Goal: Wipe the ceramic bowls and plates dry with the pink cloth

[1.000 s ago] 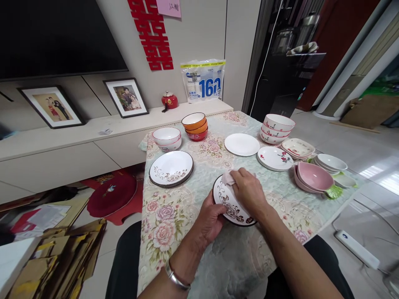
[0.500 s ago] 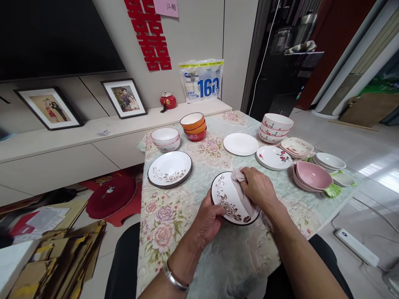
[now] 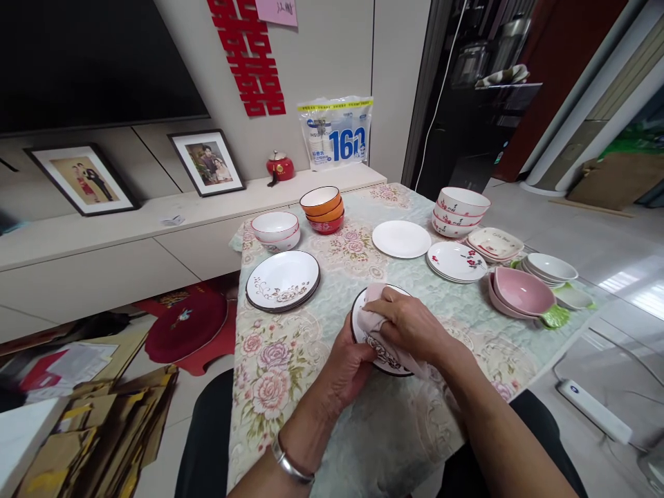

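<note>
- Dark-rimmed plate sits in front of you, face up, held over the near part of the flowered tablecloth; whether its underside touches the fabric, you cannot tell from this view.
- Your left hand grips it at the left edge, thumb over the brown flower pattern; the fingers beneath are hidden.
- Your right hand is bunched around a pale pink cloth, which lies against the upper left of the face and trails down across the right side.
- Judging by that contact, the step in hand is wiping the face of this plate.
- For the next stroke, you would do well to keep the left grip firm, press the cloth flat and follow the rim, shifting your thumb so the patch under it gets covered too.
- A stack of matching plates stands to the left, apart from your hands; a plain white plate lies farther back, beyond the one you hold.
</note>
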### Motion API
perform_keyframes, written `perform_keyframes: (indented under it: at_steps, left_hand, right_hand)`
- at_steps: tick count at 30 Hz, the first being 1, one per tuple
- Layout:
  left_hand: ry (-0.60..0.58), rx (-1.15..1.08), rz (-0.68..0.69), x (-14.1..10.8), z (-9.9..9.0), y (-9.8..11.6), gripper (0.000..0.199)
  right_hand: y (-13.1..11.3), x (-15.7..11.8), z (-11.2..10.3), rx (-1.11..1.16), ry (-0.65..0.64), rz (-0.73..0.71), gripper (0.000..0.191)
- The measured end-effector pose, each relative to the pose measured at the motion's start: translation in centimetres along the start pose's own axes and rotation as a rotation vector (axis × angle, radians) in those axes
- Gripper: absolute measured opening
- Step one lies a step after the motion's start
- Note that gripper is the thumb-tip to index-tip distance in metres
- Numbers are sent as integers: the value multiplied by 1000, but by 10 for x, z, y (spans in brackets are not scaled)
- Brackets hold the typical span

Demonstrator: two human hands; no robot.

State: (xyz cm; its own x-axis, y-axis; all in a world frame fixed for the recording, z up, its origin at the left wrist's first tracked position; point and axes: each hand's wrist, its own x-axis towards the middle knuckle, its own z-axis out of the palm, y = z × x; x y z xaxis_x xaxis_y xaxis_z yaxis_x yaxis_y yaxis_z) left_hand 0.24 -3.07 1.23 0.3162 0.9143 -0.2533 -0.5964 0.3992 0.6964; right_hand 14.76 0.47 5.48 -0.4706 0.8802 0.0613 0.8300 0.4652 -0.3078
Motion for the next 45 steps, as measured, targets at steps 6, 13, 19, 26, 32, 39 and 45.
perform_keyframes:
  at_steps: [6, 13, 19, 26, 32, 39, 45]
  left_hand:
    - [82, -17, 40, 2, -2, 0, 86]
    - [139, -63, 89, 5, -3, 6, 89]
    - [128, -67, 102, 6, -7, 4, 86]
    - [137, -77, 103, 6, -9, 3, 86]
    - [151, -96, 102, 6, -7, 2, 92]
    - [197, -99, 85, 5, -5, 4, 90]
    - [208, -105, 74, 4, -4, 4, 91]
  right_hand:
    - [28, -11, -12, -25, 50, 241, 28]
    - [28, -8, -7, 152, 80, 24, 30]
    - [9, 0, 12, 32, 147, 66, 29]
    - [0, -3, 10, -151, 89, 70, 35]
    - [0, -4, 10, -186, 69, 65, 37]
    - [1, -2, 12, -167, 73, 73, 38]
    - [2, -1, 13, -153, 69, 76, 39]
